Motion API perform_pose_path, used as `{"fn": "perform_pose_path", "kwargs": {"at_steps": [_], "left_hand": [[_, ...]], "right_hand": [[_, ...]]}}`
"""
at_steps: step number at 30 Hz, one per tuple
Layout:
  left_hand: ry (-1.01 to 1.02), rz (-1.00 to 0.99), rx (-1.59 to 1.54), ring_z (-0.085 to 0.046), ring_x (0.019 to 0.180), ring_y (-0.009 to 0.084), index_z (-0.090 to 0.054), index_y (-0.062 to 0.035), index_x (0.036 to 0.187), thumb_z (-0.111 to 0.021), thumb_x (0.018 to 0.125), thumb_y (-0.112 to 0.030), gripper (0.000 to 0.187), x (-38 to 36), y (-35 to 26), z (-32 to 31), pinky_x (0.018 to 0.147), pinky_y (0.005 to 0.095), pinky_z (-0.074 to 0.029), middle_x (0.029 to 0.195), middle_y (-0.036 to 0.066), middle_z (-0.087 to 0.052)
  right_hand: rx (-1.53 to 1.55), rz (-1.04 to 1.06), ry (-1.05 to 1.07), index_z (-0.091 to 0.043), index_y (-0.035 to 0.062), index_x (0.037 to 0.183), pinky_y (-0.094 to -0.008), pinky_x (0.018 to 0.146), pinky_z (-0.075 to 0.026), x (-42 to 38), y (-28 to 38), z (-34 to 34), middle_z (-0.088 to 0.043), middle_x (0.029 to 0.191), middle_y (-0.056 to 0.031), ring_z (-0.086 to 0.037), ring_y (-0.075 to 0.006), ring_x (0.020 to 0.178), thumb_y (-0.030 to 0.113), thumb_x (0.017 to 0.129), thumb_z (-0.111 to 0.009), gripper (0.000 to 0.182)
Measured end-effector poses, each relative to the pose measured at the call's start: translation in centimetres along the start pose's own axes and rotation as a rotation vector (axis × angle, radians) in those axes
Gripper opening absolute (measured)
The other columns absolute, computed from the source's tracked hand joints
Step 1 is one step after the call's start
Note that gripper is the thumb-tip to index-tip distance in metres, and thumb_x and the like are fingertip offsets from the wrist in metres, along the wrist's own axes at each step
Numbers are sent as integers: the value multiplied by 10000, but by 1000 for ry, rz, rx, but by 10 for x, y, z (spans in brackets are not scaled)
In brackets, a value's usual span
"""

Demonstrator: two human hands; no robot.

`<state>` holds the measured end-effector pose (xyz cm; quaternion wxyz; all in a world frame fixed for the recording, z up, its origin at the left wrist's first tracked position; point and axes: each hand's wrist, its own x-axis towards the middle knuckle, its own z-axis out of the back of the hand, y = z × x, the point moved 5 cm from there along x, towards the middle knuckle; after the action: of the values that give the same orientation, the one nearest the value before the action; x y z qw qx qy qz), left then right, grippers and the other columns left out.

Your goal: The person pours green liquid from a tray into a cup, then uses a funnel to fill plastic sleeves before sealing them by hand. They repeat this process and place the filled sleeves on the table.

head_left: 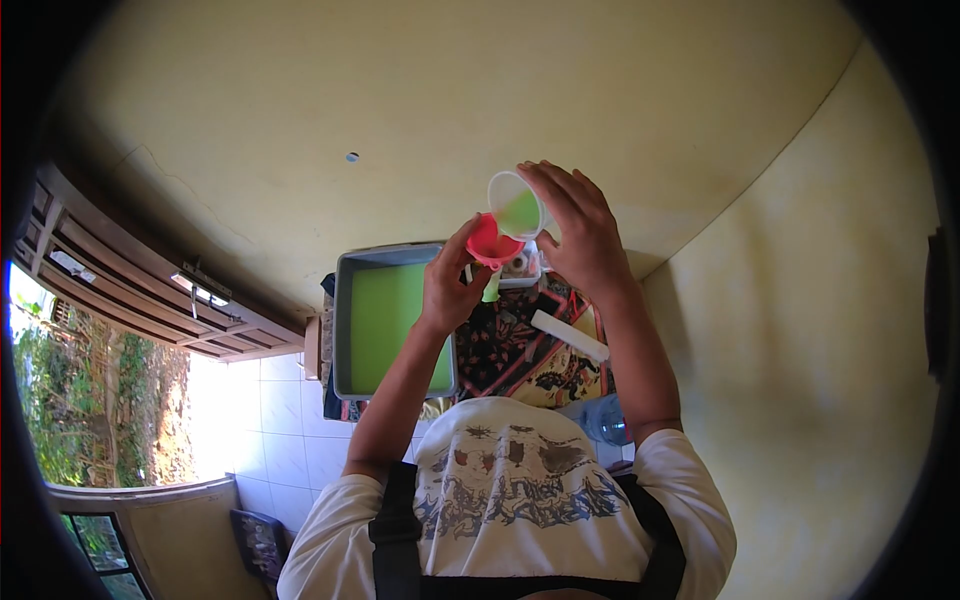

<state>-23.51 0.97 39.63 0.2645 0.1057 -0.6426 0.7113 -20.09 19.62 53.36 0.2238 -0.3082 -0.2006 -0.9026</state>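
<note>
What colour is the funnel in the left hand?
The funnel is bright pinkish red; the head view shows it.

2 bare forearms (pixel 648 360) extended forward, left hand (pixel 449 288) curled, right hand (pixel 588 242) higher, both gripping

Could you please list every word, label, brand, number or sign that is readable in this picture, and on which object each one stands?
No text can be read here.
White shirt: letter-like print, too stylised and blurred to read.
Whitish cup: no lettering visible.
Pink funnel: no lettering visible.
</note>
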Motion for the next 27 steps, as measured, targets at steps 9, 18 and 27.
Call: {"fn": "perform_pose_path", "kwargs": {"at_steps": [9, 18, 27], "left_hand": [[-57, -68, 10, -780, 1153, 236, -490, -62, 1634, -784, 881, 135, 832, -3, 4, 0, 974, 350, -626, 1405, 187, -710], [-53, -57, 21, -781, 1150, 232, -494, -61, 1634, -777, 878, 136, 831, -6, -1, 0, 957, 347, -629, 1400, 191, -713], [-1, 3, -6, -684, 1304, 230, -443, 4, 1642, -778, 895, 174, 836, -9, -4, 1, 1114, 382, -582, 1508, 202, -642]], "right_hand": [[0, -3, 3, -550, 155, 1556, -559, 1233, -438, -3, 3, 1, -625, 1530, -86, -582, -319, 1436, -60, 775, -836, 860], [-10, 7, -3, -551, 155, 1560, -558, 1223, -457, -4, 7, 2, -628, 1517, -98, -591, -332, 1422, -79, 777, -809, 857], [-9, 1, -3, -550, 160, 1564, -556, 1225, -461, -6, 9, 3, -621, 1525, -97, -586, -328, 1428, -68, 777, -819, 862]]}}
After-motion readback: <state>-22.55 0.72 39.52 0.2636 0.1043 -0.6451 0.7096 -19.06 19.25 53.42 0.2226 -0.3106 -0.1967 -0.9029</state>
